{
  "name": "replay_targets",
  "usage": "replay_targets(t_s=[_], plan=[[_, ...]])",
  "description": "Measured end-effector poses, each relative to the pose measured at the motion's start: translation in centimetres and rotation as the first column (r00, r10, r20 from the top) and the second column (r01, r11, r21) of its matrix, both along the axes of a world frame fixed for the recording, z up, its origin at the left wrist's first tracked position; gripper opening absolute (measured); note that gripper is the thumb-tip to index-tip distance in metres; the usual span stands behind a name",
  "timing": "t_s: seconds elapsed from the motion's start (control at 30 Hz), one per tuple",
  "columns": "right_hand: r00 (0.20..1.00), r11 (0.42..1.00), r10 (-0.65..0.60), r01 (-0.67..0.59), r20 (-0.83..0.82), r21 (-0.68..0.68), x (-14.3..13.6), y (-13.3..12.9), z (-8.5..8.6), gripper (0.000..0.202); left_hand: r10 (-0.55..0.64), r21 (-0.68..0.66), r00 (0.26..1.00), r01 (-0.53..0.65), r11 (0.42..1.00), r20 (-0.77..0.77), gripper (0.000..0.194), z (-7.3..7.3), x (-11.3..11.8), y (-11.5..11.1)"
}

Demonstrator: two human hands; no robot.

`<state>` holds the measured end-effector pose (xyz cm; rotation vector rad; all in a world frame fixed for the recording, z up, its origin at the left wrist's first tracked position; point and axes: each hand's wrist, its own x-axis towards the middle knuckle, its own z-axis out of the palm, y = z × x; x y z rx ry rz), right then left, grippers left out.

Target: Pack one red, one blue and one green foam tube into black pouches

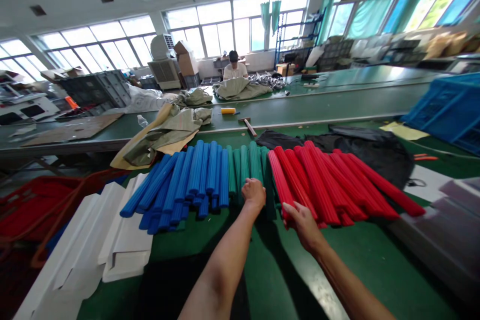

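Observation:
Long ribbed rods lie side by side in three colour groups on the green table. The blue rods are piled on the left, the green rods are in the middle and the red rods fan out to the right. My left hand is closed over the near part of the green rods, its fingers curled; what sits inside them is hidden. With thumb and fingers, my right hand grips the near end of the leftmost red rod, beside the green group.
White folded cartons lie at left, beside a red crate. Behind the rods are a hammer, a yellow roll, sacking and black plastic. A blue crate stands right. A person sits across the tables.

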<state>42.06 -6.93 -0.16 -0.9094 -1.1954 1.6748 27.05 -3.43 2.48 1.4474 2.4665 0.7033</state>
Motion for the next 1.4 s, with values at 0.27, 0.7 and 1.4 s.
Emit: replay_targets(t_s=[0.27, 0.7, 1.4], plan=[[0.974, 0.983, 0.114, -0.14, -0.197, -0.122, -1.6, 1.4, -1.2, 0.026, 0.006, -0.064, 0.941, 0.017, 0.998, 0.339, 0.036, 2.3, -4.4, 0.2], [0.75, 0.796, 0.213, -0.505, -0.626, -0.334, -6.4, 0.4, -4.4, 0.048, -0.215, 0.136, 0.957, 0.19, 0.972, 0.198, 0.034, -0.6, -4.0, -11.0], [0.804, 0.79, 0.147, -0.446, -0.576, -0.421, -6.6, 0.9, -3.2, 0.03, 0.004, 0.338, 0.982, -0.069, 0.938, 0.191, 0.026, -0.4, -2.6, -14.5]])
